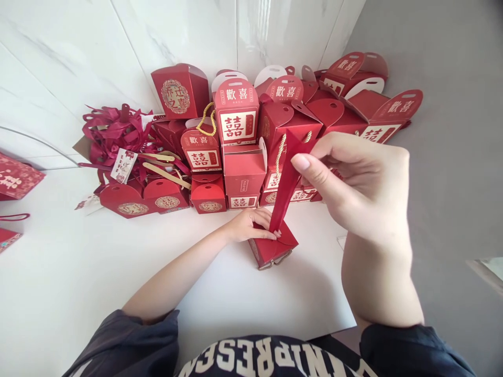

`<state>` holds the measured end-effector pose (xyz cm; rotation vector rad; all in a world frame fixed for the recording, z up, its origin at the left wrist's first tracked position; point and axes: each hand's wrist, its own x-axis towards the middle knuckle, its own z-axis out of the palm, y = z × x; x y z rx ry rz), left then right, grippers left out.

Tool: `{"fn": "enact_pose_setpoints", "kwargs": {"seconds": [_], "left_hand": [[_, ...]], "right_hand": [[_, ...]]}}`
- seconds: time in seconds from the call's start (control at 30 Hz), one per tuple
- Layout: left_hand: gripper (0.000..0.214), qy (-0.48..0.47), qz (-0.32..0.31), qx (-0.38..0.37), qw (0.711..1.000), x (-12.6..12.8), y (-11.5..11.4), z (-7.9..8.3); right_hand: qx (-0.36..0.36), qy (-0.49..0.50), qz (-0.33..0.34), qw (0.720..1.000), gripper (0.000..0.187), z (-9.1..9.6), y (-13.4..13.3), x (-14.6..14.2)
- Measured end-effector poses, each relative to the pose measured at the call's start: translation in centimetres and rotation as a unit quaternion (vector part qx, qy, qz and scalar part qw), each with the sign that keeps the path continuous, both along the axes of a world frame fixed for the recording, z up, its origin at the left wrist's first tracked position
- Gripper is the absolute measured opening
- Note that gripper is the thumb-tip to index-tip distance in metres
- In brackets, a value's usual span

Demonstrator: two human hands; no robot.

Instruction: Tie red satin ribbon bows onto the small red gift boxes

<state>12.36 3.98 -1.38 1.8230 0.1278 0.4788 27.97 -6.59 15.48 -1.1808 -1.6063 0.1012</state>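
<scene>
A small red gift box point(281, 250) with a cord handle lies on the white tabletop in front of me. My left hand point(251, 224) rests on its top, with thumb and fingers closed around the lower end of a dark red ribbon point(283, 196). From there the ribbon runs up, taut, to my right hand point(353, 178), which is raised close to the camera. Its thumb and forefinger pinch the ribbon's upper end. What the ribbon is fixed to at the box is hidden by my left fingers.
Behind stand several stacked red gift boxes point(239, 123) against the tiled wall point(188, 31). A heap of crimson ribbons point(113, 133) lies on boxes at the left. Further red boxes point(18, 178) sit at the far left edge. A grey surface point(440, 209) borders the right.
</scene>
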Motion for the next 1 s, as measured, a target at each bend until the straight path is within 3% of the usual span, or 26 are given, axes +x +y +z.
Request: {"fn": "enact_pose_setpoints", "kwargs": {"seconds": [0.43,0.57,0.7,0.8,0.9,1.0], "left_hand": [[0.015,0.004,0.032,-0.009,0.999,0.5,-0.3,-0.2],[0.014,0.006,0.034,-0.01,0.999,0.1,0.4,-0.3],[0.015,0.001,0.051,-0.021,0.998,-0.6,1.5,-0.5],[0.015,0.003,0.041,-0.018,0.999,-0.9,1.8,-0.7],[0.014,0.006,0.031,-0.013,0.999,-0.8,1.7,-0.8],[0.016,0.009,0.031,-0.008,0.999,-0.7,1.6,-0.8]], "right_hand": [[0.011,0.142,0.016,0.99,0.028,-2.1,1.2,0.9],[-0.016,0.177,0.03,0.984,0.024,-3.2,1.2,1.5],[-0.129,0.145,0.04,0.98,0.038,-6.9,0.9,1.6],[-0.241,0.08,-0.008,0.967,0.028,-10.7,0.2,0.9],[-0.252,0.079,0.023,0.964,0.018,-13.5,-0.6,-0.1],[-0.238,0.152,0.039,0.958,0.015,-14.6,-1.0,-0.9]]}}
